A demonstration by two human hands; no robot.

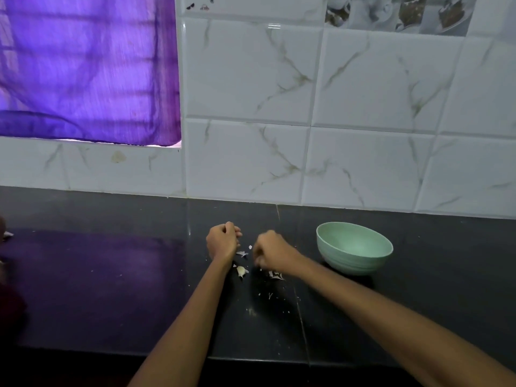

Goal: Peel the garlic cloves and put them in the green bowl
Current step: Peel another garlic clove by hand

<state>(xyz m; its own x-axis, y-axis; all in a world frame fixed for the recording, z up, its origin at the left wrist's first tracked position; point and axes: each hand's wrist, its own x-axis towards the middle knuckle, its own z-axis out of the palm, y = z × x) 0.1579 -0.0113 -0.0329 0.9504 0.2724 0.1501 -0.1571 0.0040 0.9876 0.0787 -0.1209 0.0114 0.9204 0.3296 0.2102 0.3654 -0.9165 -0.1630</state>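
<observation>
Head view, dark counter [111,289]; two bare forearms are seen reaching forward from the near edge; fine white flecks of garlic skin [269,296] are scattered on the counter between the forearms. A pale garlic piece [241,271] lies on the counter just beside the left wrist; whether it is a clove or a shell of skin cannot be told; more skin scraps [276,275] lie under the right wrist, and a small scrap [242,253] lies between the two hands. The left hand [223,240] is held with its fingers curled into a loose fist, knuckles up; what, if anything, is enclosed cannot be told. The right hand [269,251] is blurred; its fingers are bent downward toward the counter, and whether anything is pinched cannot be told. The green bowl [354,248] stands upright on the counter to the right of the right hand, near but apart from it; no garlic is made out in the visible part of its inside. Behind, a wall of white marbled tiles [363,93] is noted; at far left, a purple curtain [83,65] is seen, reflected in the counter.
</observation>
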